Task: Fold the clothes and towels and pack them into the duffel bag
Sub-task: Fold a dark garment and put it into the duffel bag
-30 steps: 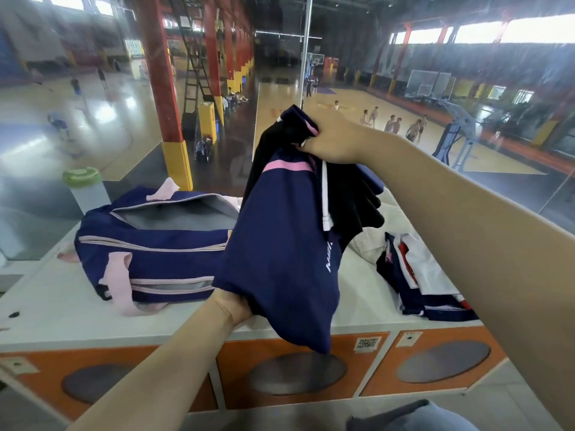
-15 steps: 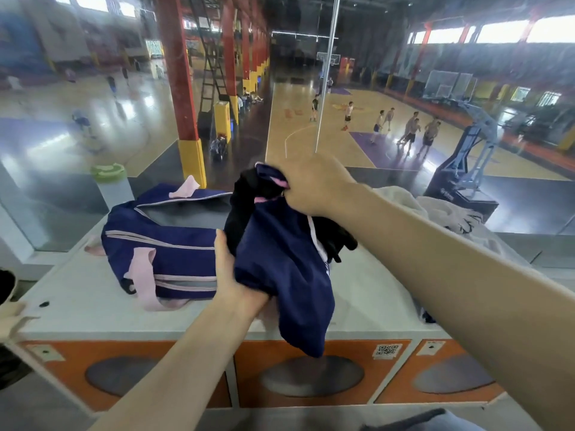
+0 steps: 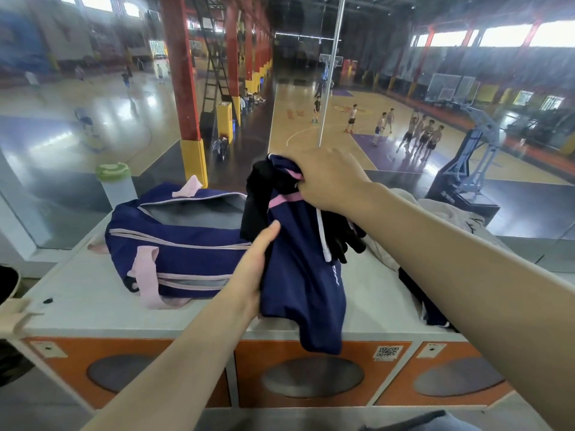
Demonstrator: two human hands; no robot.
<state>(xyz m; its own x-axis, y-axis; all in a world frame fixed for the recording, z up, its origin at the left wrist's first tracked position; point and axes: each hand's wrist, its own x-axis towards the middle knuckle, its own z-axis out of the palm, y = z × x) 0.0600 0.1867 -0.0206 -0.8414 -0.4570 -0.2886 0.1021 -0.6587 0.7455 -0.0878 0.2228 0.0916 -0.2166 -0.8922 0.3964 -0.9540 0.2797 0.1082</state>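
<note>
Garment [image 3: 306,275] hangs gripped between right hand [image 3: 329,178] above and left hand [image 3: 253,269] below.

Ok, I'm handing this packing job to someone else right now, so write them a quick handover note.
Right hand grips the top of the navy garment; left hand pinches its side, lower down.
The garment hangs bunched, unfolded, over the counter edge.
Duffel bag lies unzipped on the left; nothing visibly packed.
More clothes wait on the right.
Left: fold this, pack it, then the pile.
</note>
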